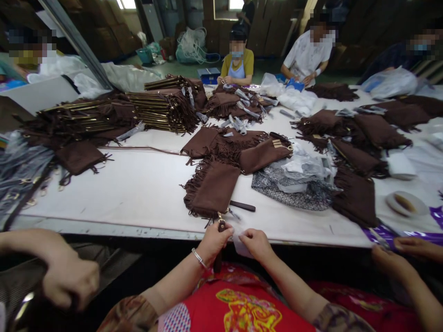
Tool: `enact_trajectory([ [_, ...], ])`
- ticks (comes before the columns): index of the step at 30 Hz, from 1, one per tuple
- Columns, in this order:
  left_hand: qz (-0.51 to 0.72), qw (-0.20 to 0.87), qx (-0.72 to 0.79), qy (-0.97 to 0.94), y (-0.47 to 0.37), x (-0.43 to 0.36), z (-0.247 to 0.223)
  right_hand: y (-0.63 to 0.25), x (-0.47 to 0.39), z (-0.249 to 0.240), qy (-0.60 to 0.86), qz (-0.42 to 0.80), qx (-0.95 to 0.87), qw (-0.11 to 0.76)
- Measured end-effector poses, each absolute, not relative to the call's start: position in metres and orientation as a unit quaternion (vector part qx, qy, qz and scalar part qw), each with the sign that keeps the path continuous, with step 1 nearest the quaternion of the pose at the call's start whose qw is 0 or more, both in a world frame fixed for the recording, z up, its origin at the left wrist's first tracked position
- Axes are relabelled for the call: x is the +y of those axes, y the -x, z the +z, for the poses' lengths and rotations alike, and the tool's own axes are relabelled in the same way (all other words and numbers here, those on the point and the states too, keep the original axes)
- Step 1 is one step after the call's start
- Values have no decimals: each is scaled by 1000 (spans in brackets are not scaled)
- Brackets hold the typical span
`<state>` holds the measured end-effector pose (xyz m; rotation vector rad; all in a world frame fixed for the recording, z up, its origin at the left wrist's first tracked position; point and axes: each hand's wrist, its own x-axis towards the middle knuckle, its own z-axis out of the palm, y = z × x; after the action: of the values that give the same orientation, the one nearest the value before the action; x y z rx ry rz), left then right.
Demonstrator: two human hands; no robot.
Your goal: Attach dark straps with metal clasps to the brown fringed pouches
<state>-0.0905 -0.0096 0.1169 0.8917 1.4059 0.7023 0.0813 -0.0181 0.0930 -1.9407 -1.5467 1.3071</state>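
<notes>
Here, left hand [215,240] pinches strap [222,225], right hand [258,244] film [241,246], near table edge [145,230].

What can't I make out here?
All in the head view:
- Pale piece at the right hand: too blurred to identify.
- Brown strap: middle hidden by the left hand's fingers.
- Neighbour's hand, left: blurred, its grip lost in shadow.
- Person, far right: cut off by edge.

The pouch [218,188] at twelve o'clock looks matt and suede-like, with a rough fringe [194,189]. Shiny gold-coloured metal frames [152,110] show at eleven o'clock. At one o'clock, thin, glossy clear plastic [304,166] lies on coarse speckled cloth [290,189]. The table [138,186] is smooth, pale and matt.
</notes>
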Motion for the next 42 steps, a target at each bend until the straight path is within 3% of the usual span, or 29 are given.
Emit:
enact_trajectory([
  [8,166,424,582,-674,92,2,108,-80,-18,95,642,471,-590,131],
  [16,50,389,520,-759,99,7,100,-89,-16,98,578,374,-725,21],
  [24,30,419,479,-771,97,14,94,-88,-12,99,533,310,-785,-56],
  [28,46,461,473,-750,98,16,95,-92,-11,94,546,343,-764,-15],
  [32,68,525,468,-708,103,16,99,-104,-14,84,603,451,-657,29],
  [36,121,639,492,-579,106,10,104,-112,-25,78,607,534,-583,82],
  [42,145,665,519,-517,99,3,116,-104,-35,84,639,512,-563,109],
])
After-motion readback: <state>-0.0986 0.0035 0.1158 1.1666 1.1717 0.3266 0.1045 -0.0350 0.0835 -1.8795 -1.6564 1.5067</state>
